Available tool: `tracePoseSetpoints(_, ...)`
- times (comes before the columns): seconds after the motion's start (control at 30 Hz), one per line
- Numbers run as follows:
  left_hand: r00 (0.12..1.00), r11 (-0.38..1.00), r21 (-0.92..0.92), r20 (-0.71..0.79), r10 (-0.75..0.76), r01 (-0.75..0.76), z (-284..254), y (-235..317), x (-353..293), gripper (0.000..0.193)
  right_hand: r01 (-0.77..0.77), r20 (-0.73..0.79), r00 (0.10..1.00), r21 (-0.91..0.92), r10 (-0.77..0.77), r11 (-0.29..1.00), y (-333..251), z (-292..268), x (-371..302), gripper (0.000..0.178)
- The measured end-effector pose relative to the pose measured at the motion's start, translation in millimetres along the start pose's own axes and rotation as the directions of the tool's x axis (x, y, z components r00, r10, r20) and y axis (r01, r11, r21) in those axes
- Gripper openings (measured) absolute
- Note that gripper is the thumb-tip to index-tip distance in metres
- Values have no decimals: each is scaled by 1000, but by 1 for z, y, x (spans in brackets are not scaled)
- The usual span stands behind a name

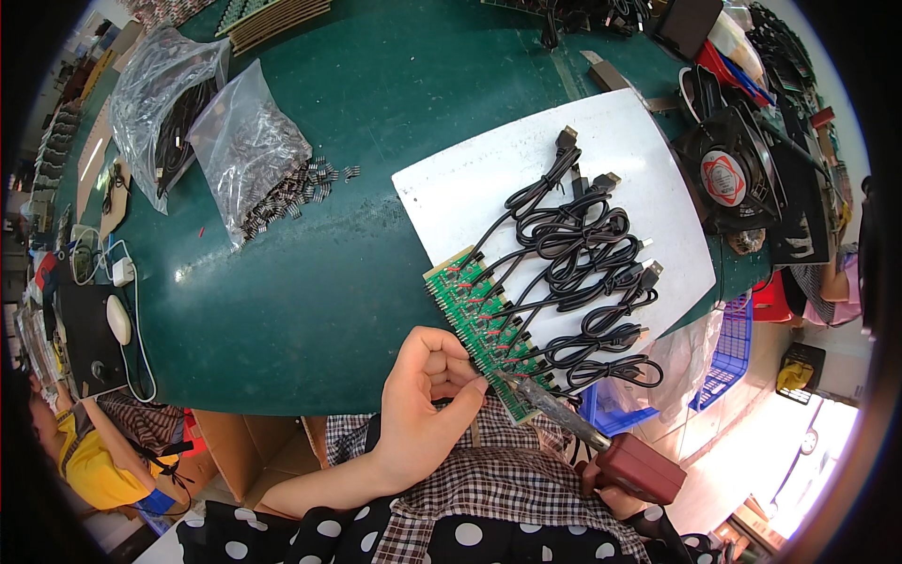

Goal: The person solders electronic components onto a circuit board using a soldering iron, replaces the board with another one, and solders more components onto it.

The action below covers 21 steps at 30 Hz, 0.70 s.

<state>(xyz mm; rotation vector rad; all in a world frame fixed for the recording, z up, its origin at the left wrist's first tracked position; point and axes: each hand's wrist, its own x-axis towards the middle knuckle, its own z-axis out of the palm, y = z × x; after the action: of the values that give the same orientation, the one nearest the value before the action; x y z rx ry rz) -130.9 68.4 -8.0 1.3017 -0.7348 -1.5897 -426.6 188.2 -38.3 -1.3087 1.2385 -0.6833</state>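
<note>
Left hand [427,404]: fingers curled together, thumb at the near-left edge of the green circuit-board panel [484,324]; can't tell if anything's pinched. Panel sits along the near-left part of the white sheet [451,197], black USB cables [568,274] running off right. Advice: steady panel, heat one joint, keep shaft clear of cables. Right hand [620,503] clamped on soldering iron [644,468] handle, mostly hidden; tip contact too small to judge.

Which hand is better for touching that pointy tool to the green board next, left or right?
Probably the right hand: it grips the soldering iron, whose tip is at the green board. The left hand is at the board's edge, without the iron.
</note>
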Motion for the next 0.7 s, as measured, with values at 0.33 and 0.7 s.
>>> tracePoseSetpoints(0.33,1000,1000,-6,8,14,-14,0,0,1,28,-32,-27,999,-73,30,997,-12,4,5,56)
tracePoseSetpoints(0.7,1000,1000,12,10,4,-4,-2,2,1,31,-111,-41,994,-187,105,976,25,-11,-31,69)
